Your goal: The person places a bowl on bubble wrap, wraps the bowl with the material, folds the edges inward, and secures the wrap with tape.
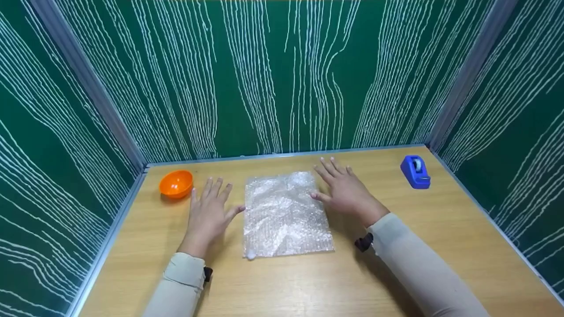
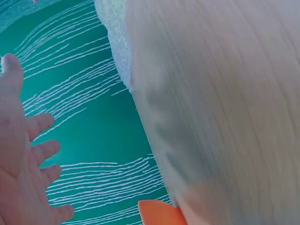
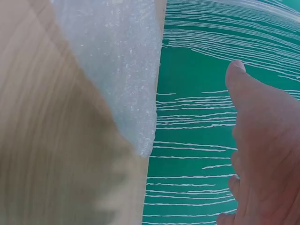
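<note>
A flat sheet of clear bubble wrap (image 1: 286, 215) lies on the wooden table, with a small whitish round thing (image 1: 251, 255) at its near left corner. My left hand (image 1: 210, 215) is held to the left of the sheet, fingers spread, its thumb tip at the sheet's left edge in the head view. On the other side, my right hand (image 1: 346, 189) has its fingers spread too, and its thumb overlaps the sheet's right edge. Both wrist views show the hands raised over the table; the left hand (image 2: 21, 154) and right hand (image 3: 265, 140) hold nothing.
An orange bowl (image 1: 176, 184) stands at the back left, just beyond the left fingertips. A blue tape dispenser (image 1: 415, 172) sits at the back right. Green walls (image 1: 282, 79) with white wavy lines enclose the table (image 1: 291, 286) at the back and both sides.
</note>
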{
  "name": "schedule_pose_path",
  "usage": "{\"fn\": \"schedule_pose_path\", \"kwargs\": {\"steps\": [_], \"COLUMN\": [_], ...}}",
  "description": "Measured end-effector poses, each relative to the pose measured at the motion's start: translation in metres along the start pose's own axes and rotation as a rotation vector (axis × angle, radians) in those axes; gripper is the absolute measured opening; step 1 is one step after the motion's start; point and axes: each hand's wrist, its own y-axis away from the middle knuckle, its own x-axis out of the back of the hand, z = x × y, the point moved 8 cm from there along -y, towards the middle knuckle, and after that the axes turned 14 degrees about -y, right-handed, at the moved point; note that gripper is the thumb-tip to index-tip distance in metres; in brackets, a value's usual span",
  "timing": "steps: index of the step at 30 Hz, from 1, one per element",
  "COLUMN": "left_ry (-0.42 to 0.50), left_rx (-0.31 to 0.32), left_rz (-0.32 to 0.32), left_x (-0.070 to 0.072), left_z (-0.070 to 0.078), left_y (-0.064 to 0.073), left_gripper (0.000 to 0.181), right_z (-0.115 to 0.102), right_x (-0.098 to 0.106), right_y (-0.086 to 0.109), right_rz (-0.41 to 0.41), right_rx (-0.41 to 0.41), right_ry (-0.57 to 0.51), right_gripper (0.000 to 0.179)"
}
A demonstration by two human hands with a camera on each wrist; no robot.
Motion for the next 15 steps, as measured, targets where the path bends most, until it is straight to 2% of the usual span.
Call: {"fn": "schedule_pose_path", "kwargs": {"steps": [7,15], "left_ry": [0.017,0.005], "left_rx": [0.004,0.045], "left_rz": [0.009,0.028], "left_x": [0.000,0.008], "left_z": [-0.005,-0.024], "left_y": [-0.003,-0.007], "left_gripper": [0.101,0.096], "right_z": [0.004,0.009], "right_x": [-0.005,-0.013], "right_y": [0.002,0.002], "right_rz": [-0.005,-0.049], "right_rx": [0.003,0.023], "right_ry": [0.004,0.024], "right_gripper": [0.094,0.103]}}
